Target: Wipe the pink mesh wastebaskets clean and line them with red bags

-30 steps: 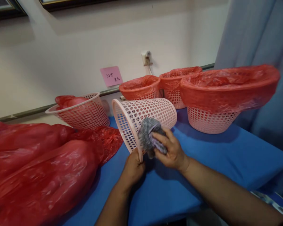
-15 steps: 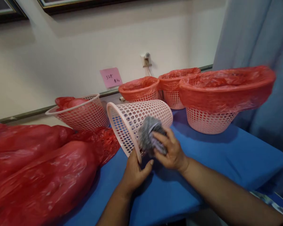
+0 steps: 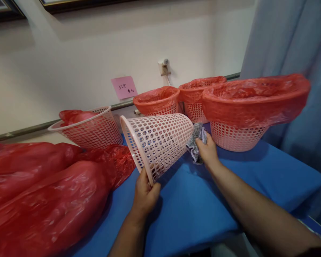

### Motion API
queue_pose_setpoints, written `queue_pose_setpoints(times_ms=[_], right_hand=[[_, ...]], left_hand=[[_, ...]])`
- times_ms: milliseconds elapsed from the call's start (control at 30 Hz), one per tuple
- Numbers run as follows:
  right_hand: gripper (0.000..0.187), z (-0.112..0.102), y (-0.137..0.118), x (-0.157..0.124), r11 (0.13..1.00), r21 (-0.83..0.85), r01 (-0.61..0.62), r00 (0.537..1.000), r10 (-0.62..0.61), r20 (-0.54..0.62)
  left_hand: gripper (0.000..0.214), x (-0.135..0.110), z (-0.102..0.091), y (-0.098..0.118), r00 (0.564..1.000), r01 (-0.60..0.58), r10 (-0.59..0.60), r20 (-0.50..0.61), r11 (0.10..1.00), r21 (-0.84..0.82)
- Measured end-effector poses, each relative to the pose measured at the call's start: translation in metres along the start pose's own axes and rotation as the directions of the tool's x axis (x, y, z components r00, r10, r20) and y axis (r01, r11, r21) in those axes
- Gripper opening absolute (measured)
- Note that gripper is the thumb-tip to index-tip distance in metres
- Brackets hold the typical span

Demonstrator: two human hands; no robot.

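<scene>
A pale pink perforated wastebasket [image 3: 160, 139] lies tipped on its side, its mouth facing left and its base to the right. My left hand [image 3: 145, 194] grips the near part of its rim, thumb outside and fingers reaching inside. In my right hand [image 3: 207, 150] is a bunched grey cloth [image 3: 197, 142], pressed against or right beside the basket's base end; exact contact is hard to tell. Through the holes the basket looks unlined.
Three baskets lined with red bags stand behind and right, the largest a lined basket [image 3: 240, 135]. Back left, another pink basket [image 3: 96, 130] holds red plastic. Red plastic bags [image 3: 56, 192] heap on the left of the blue-covered table [image 3: 184, 210]. A pink note [image 3: 124, 87] sticks to the wall.
My right hand has slid the cloth from the basket's side, near the rim, rightward to its base end. The left hand still holds the rim, slightly further left and lower.
</scene>
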State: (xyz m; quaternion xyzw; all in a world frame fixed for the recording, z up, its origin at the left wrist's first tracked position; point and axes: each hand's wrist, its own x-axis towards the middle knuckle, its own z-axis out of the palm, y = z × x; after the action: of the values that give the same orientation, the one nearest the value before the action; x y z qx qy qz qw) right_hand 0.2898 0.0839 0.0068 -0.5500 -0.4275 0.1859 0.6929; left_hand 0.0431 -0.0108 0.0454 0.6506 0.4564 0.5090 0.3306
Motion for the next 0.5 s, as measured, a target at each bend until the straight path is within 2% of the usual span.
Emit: queue_pose_setpoints(times_ms=[67, 100, 133, 167, 233, 267, 300, 333, 367, 400, 433, 467, 500], right_hand=[[0.056, 0.0, -0.015, -0.022, 0.983, -0.031, 0.18, 0.983, -0.179, 0.036], [0.058, 0.0, -0.025, -0.037, 0.951, -0.033, 0.308, 0.948, -0.304, 0.09], [0.06, -0.001, -0.036, -0.053, 0.894, -0.007, 0.447, 0.882, -0.44, 0.169], [0.062, -0.002, -0.046, -0.067, 0.82, 0.048, 0.571, 0.789, -0.564, 0.242], [0.065, -0.004, -0.059, -0.087, 0.676, 0.175, 0.716, 0.601, -0.724, 0.339], [0.065, -0.004, -0.062, -0.09, 0.635, 0.217, 0.742, 0.544, -0.758, 0.359], [0.064, -0.004, -0.061, -0.089, 0.629, 0.226, 0.744, 0.533, -0.762, 0.367], [0.062, -0.003, -0.057, -0.082, 0.661, 0.199, 0.723, 0.574, -0.736, 0.359], [0.06, -0.003, -0.05, -0.072, 0.724, 0.143, 0.675, 0.657, -0.677, 0.331], [0.057, -0.002, -0.041, -0.058, 0.804, 0.072, 0.591, 0.763, -0.586, 0.274], [0.056, -0.001, -0.032, -0.043, 0.885, 0.009, 0.466, 0.868, -0.459, 0.188], [0.054, -0.001, -0.022, -0.027, 0.95, -0.023, 0.311, 0.947, -0.307, 0.092], [0.055, -0.001, -0.013, -0.013, 0.989, -0.007, 0.149, 0.989, -0.148, 0.009]], left_hand=[[0.061, 0.002, 0.001, -0.004, 1.0, -0.014, 0.014, 0.002, 0.999, 0.04], [0.06, 0.003, 0.001, -0.006, 0.999, -0.028, 0.026, 0.022, 0.998, 0.061], [0.057, 0.003, 0.002, -0.008, 0.998, -0.047, 0.042, 0.05, 0.995, 0.086], [0.054, 0.003, 0.003, -0.01, 0.995, -0.067, 0.058, 0.08, 0.991, 0.115], [0.043, 0.002, 0.005, -0.012, 0.989, -0.091, 0.07, 0.131, 0.982, 0.164], [0.038, 0.002, 0.005, -0.012, 0.987, -0.09, 0.064, 0.15, 0.98, 0.176], [0.035, 0.003, 0.005, -0.012, 0.985, -0.084, 0.054, 0.165, 0.98, 0.18], [0.036, 0.004, 0.005, -0.011, 0.983, -0.075, 0.044, 0.177, 0.981, 0.177], [0.038, 0.005, 0.004, -0.009, 0.982, -0.07, 0.038, 0.183, 0.983, 0.171], [0.042, 0.006, 0.003, -0.007, 0.982, -0.069, 0.038, 0.184, 0.984, 0.167], [0.047, 0.008, 0.003, -0.005, 0.983, -0.073, 0.043, 0.18, 0.983, 0.166], [0.051, 0.01, 0.002, -0.004, 0.984, -0.079, 0.049, 0.174, 0.983, 0.167], [0.054, 0.011, 0.001, -0.002, 0.984, -0.085, 0.056, 0.171, 0.982, 0.169]])
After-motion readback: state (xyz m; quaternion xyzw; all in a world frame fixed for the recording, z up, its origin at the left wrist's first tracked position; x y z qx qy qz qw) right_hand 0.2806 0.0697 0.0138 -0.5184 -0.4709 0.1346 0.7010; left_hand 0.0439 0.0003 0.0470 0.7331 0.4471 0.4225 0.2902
